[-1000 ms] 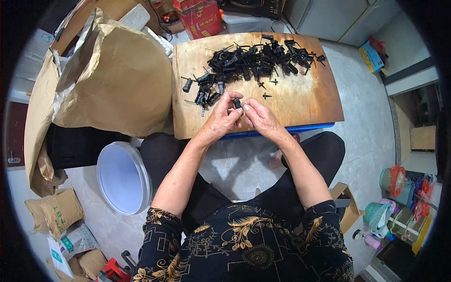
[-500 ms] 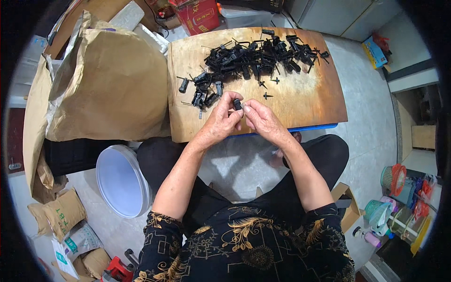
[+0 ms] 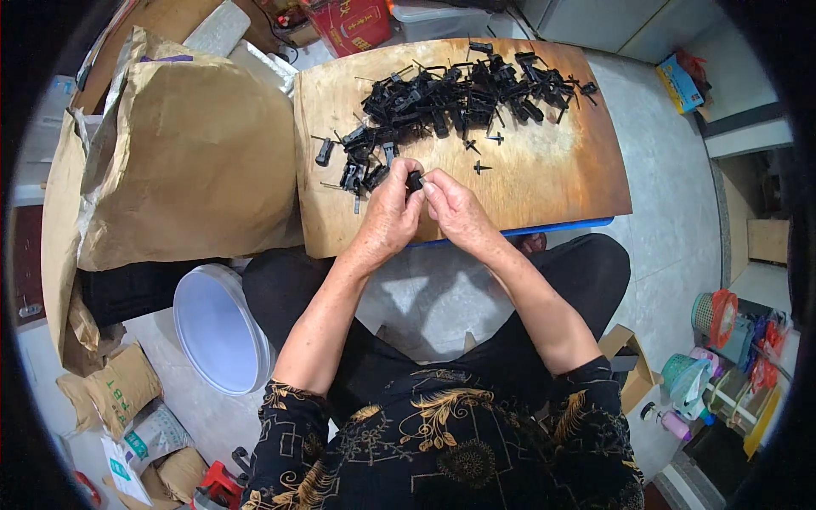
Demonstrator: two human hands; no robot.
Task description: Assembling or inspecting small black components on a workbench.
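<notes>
A small black plastic part (image 3: 415, 181) is gripped in my left hand (image 3: 389, 211), between thumb and curled fingers, above the near edge of the wooden board (image 3: 552, 170). My right hand (image 3: 461, 211) pinches right beside that part, thumb and fingertips pressed together; whatever sits between them is too small to make out. Beyond my hands lies a heap of black plastic parts (image 3: 442, 98), many with thin pins or stems sticking out. A few loose black pointed pieces (image 3: 481, 167) lie apart from the heap, to the right of my hands.
A large brown paper sack (image 3: 195, 161) stands against the board's left side. Below it, a round white tub (image 3: 219, 331) sits by my left leg. Small sacks (image 3: 123, 387) lie at lower left. An open cardboard box (image 3: 633, 382) and baskets (image 3: 680, 374) are at right.
Both hands have shifted slightly left and up in the picture, and the board also appears a little further left. The black part has turned slightly and is more covered by the fingers.
</notes>
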